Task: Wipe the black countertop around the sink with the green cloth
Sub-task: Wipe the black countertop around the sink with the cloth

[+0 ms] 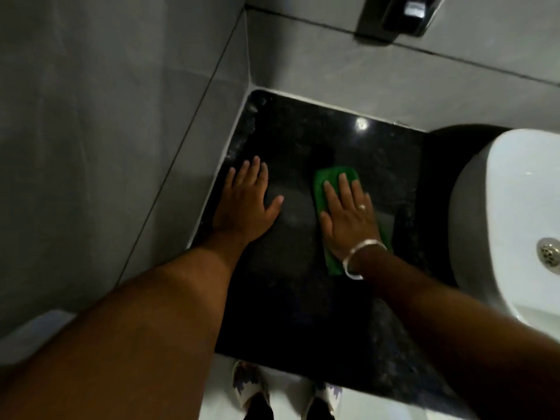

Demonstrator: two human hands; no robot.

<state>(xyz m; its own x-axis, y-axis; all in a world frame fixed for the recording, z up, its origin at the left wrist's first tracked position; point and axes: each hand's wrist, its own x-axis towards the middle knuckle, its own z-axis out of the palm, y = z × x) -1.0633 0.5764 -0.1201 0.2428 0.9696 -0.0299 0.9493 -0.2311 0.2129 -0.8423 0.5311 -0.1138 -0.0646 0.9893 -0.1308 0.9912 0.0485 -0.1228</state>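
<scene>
The black countertop (303, 140) fills the corner between two grey tiled walls, left of the white sink (515, 207). A green cloth (331, 177) lies flat on it, left of the sink. My right hand (348, 216) presses flat on the cloth, fingers spread and pointing toward the back wall; it wears a ring and a silver bangle. My left hand (247, 204) rests palm down on the bare counter near the left wall, holding nothing. Part of the cloth is hidden under my right palm.
Grey tiled walls (121, 147) border the counter at the left and back. A dark fixture (403, 16) hangs on the back wall above. The sink's drain (548, 254) shows at the right edge. Below the counter's front edge are my feet (251, 386) on a pale floor.
</scene>
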